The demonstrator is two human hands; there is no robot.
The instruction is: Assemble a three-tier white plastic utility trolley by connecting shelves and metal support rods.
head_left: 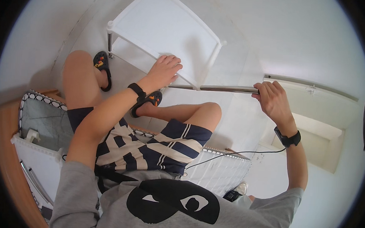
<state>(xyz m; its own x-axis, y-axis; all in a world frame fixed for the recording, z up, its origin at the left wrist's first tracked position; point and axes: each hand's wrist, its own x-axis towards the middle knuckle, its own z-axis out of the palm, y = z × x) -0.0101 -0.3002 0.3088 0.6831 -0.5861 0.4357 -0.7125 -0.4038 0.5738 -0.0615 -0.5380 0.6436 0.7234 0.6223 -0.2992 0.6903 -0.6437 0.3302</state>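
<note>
A white plastic shelf rack (166, 27) with metal legs stands in front of me, tilted in the view. My left hand (166, 70) holds its near edge, fingers laid over the rim. A shiny metal tube (228, 89) extends sideways from the rack's near right corner. Around the tube's far right end, my right hand (272, 99) is closed. Another metal leg (110, 42) shows below the rack's left corner, with a lower white panel partly hidden under the top one.
At lower left lie a white panel (41, 165) and loose metal tubes (37, 183) beside a grey surface with patterned trim (44, 116). A black cable (233, 152) runs from my right wrist to my waist. A recessed ledge (311, 140) is at right; a shoe (237, 191) shows behind me.
</note>
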